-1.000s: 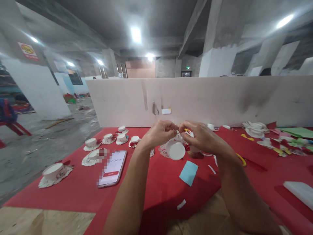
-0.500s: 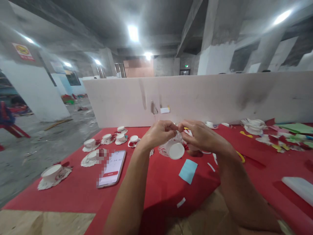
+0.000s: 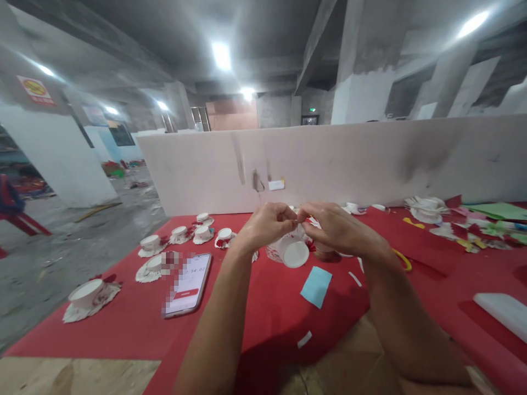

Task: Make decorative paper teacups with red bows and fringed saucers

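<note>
My left hand (image 3: 267, 224) and my right hand (image 3: 334, 227) are raised together above the red table (image 3: 123, 323), fingertips pinched against each other. Between them they hold a small white paper cup (image 3: 295, 252), tipped so its round bottom faces me. Both hands are closed on the cup's upper part; what the fingertips pinch there is too small to make out. A light blue paper piece (image 3: 316, 286) lies on the cloth just below the hands.
A phone (image 3: 188, 284) lies face up at left. Several white paper cups on frilly paper saucers (image 3: 88, 297) stand along the left side. Coloured paper scraps (image 3: 473, 230) and a white block (image 3: 504, 310) are at right. A white partition board (image 3: 349, 162) stands behind the table.
The hands and cup have stayed almost in place; the view has shifted slightly, and the fingertips have worked a little at the cup's top.
</note>
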Demonstrator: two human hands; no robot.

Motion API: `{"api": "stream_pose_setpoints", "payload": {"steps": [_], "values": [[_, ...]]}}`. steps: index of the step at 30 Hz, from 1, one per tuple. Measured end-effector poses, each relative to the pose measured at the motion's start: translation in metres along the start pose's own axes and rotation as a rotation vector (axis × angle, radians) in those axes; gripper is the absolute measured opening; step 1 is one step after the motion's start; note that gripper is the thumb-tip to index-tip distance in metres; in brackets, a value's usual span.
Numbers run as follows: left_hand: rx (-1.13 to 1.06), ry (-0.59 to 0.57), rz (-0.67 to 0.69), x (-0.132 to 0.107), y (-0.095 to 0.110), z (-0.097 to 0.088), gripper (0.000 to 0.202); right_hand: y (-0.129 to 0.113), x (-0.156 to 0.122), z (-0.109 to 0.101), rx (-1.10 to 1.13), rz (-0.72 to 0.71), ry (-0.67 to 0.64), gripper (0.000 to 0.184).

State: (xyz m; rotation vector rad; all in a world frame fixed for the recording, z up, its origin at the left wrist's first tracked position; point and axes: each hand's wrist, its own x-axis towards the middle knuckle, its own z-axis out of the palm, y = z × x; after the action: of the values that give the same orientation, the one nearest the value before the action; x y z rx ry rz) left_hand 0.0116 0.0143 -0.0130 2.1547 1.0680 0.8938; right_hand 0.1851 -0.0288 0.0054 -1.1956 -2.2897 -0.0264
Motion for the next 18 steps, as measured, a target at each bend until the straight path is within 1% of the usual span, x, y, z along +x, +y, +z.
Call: {"api": "stream_pose_setpoints", "payload": {"steps": [3, 9, 14, 18], "values": [[0.002, 0.007, -0.016, 0.001, -0.001, 0.001, 0.013, 0.002, 0.0, 0.002, 0.011, -0.003, 0.015, 0.016], [0.033, 0.014, -0.024, 0.001, 0.0, 0.002, 0.011, 0.007, -0.001, 0.005, 0.059, 0.027, -0.007, 0.016], [0.049, 0.047, -0.022, -0.001, 0.002, 0.001, 0.011, 0.008, 0.002, 0.009, 0.052, 0.015, 0.05, 0.014], [0.05, 0.072, -0.022, -0.002, 0.004, 0.0, 0.012, 0.007, 0.005, 0.012, 0.156, 0.025, 0.103, 0.015]]}}
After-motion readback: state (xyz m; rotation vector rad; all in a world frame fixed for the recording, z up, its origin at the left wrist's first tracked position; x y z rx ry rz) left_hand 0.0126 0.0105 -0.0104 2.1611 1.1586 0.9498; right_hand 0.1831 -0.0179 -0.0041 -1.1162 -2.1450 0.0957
